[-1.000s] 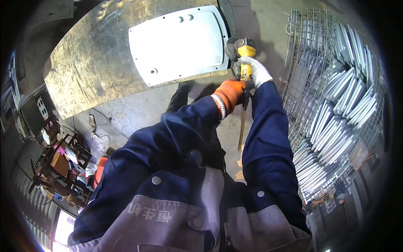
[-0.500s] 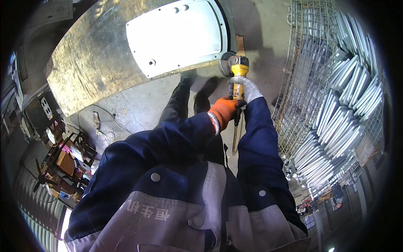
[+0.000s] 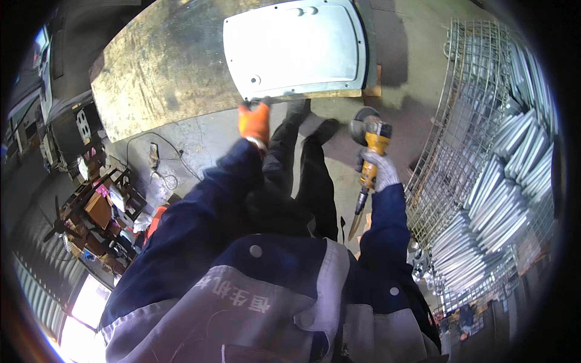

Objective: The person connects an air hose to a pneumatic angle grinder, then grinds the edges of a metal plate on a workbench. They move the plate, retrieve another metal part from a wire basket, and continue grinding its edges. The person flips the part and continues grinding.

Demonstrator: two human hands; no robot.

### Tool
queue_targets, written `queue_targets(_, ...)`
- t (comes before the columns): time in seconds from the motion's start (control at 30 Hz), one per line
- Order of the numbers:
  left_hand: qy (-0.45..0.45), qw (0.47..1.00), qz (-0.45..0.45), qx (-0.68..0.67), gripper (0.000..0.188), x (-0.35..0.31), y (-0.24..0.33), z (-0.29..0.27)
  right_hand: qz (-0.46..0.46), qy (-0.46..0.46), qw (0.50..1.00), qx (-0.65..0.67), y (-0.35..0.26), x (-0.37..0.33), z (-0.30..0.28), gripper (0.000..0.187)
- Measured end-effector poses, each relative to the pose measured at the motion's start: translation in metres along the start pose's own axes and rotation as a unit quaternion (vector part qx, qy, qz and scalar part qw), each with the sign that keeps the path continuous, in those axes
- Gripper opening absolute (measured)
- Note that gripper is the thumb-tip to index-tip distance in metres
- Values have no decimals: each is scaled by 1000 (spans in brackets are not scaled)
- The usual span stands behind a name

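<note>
My right hand (image 3: 379,170), in a pale grey glove, is closed around a yellow and black angle grinder (image 3: 376,140). Its disc end points away from me, over the floor and off the table's near side. My left hand (image 3: 254,123), in an orange glove with dark fingertips, reaches to the near left corner of a light grey metal panel (image 3: 296,51). Its fingertips meet the panel's near edge; blur hides whether they grip it. The panel has rounded corners and small holes along its rim, and lies flat on a worn table (image 3: 163,72).
To the right stands a wire mesh cage (image 3: 451,115) with stacks of flat metal pieces (image 3: 493,190). A cable (image 3: 181,154) lies on the floor at the left. Further left are a cluttered shelf (image 3: 100,209) and a fan (image 3: 59,225).
My left hand has let go of the grinder and moved left to the panel's near corner. The grinder, in my right hand, has come nearer to me, away from the panel. The view has shifted.
</note>
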State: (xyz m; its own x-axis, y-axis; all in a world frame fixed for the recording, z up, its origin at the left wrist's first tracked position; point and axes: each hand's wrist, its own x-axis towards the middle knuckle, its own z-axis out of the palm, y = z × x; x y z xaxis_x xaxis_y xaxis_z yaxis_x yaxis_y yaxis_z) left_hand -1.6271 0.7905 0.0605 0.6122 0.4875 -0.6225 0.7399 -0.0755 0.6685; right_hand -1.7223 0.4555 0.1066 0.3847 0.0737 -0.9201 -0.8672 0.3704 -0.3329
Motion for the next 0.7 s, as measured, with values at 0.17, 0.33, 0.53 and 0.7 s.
queue_targets(0.17, 98, 972, -44, 210, 73, 82, 42, 5, 35, 56, 996, 62, 3, -15, -11, 30)
queue_targets(0.33, 98, 961, -28, 259, 75, 52, 41, 42, -4, 48, 991, 124, 11, -27, -21, 36)
queue_targets(0.53, -329, 917, -198, -108, 54, 1, 14, 10, -10, 43, 988, 147, 10, -39, -20, 27)
queue_targets(0.7, -223, 864, -413, -181, 74, 1, -14, 11, -6, 60, 989, 138, 12, -41, -20, 30)
